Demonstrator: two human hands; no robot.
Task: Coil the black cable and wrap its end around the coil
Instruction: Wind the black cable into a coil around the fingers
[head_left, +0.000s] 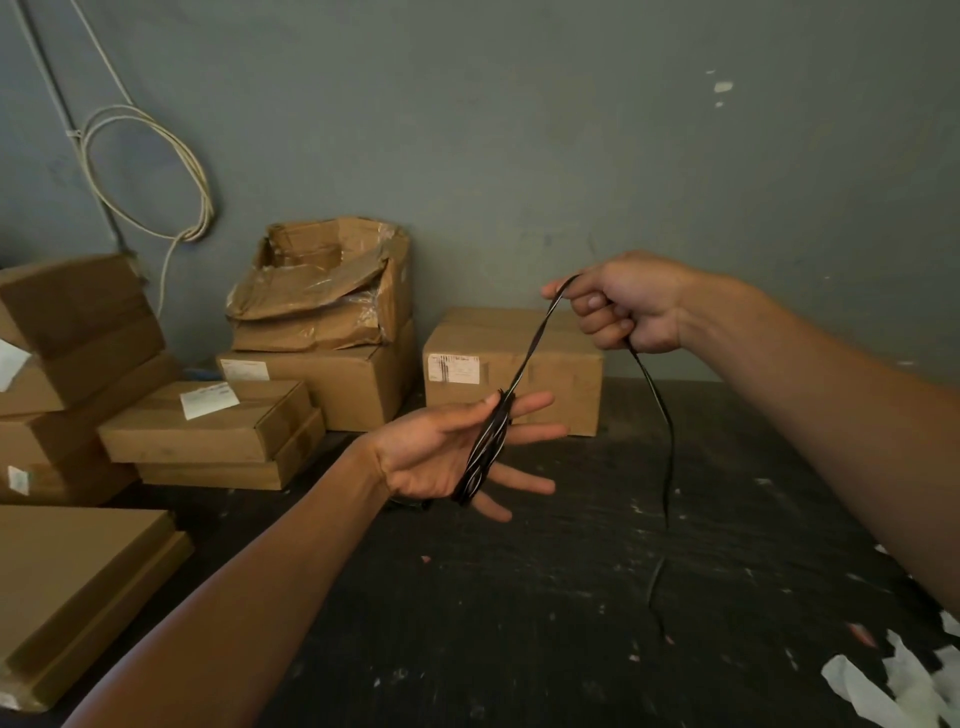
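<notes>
Several turns of the black cable form a coil (485, 449) around the spread fingers of my left hand (447, 452), palm up at the centre of the view. From the coil a taut stretch of black cable (530, 353) rises up and to the right into my right hand (623, 306), which pinches it in a closed fist. Below that fist the loose tail (667, 441) hangs down toward the dark floor, with its end out of focus.
Cardboard boxes (511, 364) stand stacked along the grey wall at the left and centre. A flat box (78, 587) lies at the lower left. A white cable loop (150, 171) hangs on the wall. White paper scraps (898, 686) lie at the lower right on the dark floor (519, 623).
</notes>
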